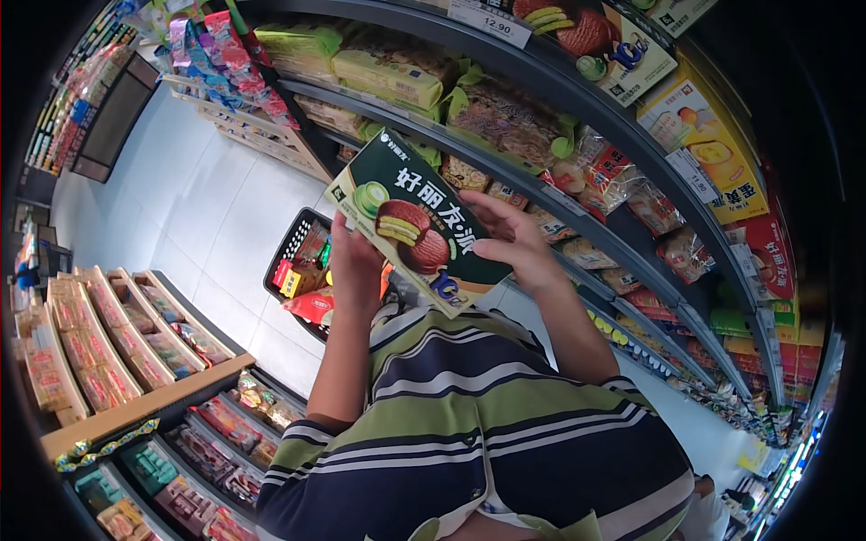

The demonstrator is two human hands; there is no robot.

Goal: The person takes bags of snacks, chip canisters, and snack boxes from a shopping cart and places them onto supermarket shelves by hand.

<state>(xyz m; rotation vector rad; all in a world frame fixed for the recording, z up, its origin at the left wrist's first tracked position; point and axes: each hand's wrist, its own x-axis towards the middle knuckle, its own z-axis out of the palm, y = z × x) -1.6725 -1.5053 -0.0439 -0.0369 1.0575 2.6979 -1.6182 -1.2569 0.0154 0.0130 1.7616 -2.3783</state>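
A green and cream box of chocolate pies [424,212] is held up in front of my chest, tilted, with its printed front facing up. My left hand [354,261] grips the box at its lower left edge, most of the fingers hidden behind it. On the right end, my right hand [510,239] holds the same box, thumb on the front. Beneath the box and partly hidden by my left arm, a black shopping basket [287,243] contains a red bag [311,305] and a yellow packet [293,281].
Shelves [397,113] of packaged bread and snacks rise ahead and to the right, with a yellow box [704,149] on an upper one. At the lower left stands a display of wooden bins [149,361]. Pale floor tiles [203,212] run between them.
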